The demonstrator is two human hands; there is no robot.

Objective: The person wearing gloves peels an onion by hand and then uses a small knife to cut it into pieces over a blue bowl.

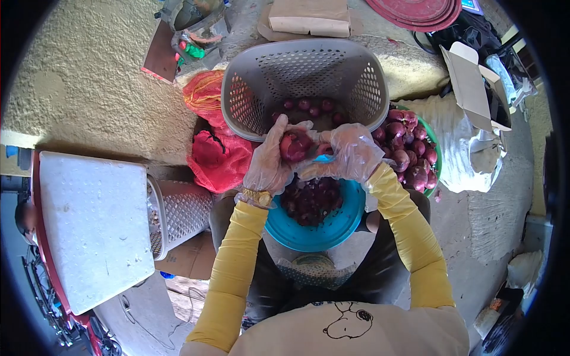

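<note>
A red onion (295,146) is held in my left hand (268,161), which wears a clear plastic glove. My right hand (350,153), gloved the same way, is closed beside the onion around something with a light blue part (323,158), mostly hidden by the fingers. Both hands are above a blue basin (314,239) that holds dark red onion skins or pieces (312,202). Just beyond them stands a grey perforated basket (309,59) with several onions (314,110) at its bottom. To the right, a green-rimmed container (438,155) is full of red onions (417,160).
Red mesh bags (219,154) lie left of the basket. Further left are a white perforated basket (184,210) and a white board (95,225). A white sack (463,142) and an open cardboard box (472,89) are at the right. Flattened cardboard (310,16) lies behind.
</note>
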